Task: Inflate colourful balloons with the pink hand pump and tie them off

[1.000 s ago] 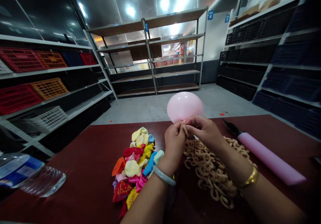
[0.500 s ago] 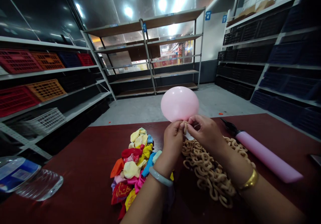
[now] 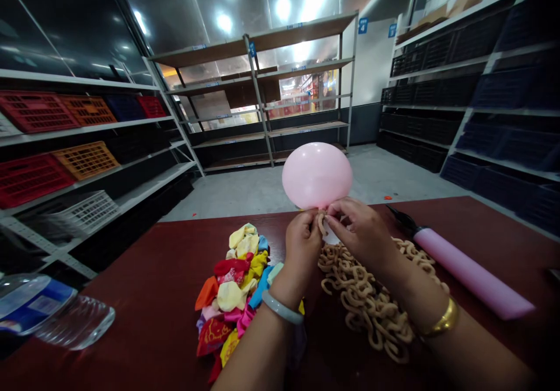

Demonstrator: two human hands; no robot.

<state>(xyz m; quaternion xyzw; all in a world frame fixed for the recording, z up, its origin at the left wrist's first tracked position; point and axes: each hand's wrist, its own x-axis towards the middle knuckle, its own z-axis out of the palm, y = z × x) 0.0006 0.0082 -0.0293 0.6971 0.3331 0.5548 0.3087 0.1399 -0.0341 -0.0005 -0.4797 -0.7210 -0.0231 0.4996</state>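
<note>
An inflated pink balloon (image 3: 317, 175) stands above the table's far edge, its neck down between my two hands. My left hand (image 3: 303, 236) is closed in a pinch at the neck, with a short beige cord-like strip (image 3: 322, 223) beside its thumb. My right hand (image 3: 361, 227) pinches at the same spot from the other side; its fingertips partly cover the neck. Which fingers grip the strip is hidden. Below my right hand lies a heap of curly beige loops (image 3: 365, 297). Left of my left forearm is a pile of uninflated coloured balloons (image 3: 234, 295).
A pink hand pump (image 3: 472, 274) with a black nozzle lies at the right on the dark red table (image 3: 153, 297). A clear water bottle (image 3: 65, 315) lies at the left edge. Shelves with crates (image 3: 85, 160) flank the room; a metal rack (image 3: 266, 125) stands behind.
The balloon has risen slightly and shifted a little right. My fingers have shifted slightly at its neck, and the beige strip now curves more. The view has moved slightly.
</note>
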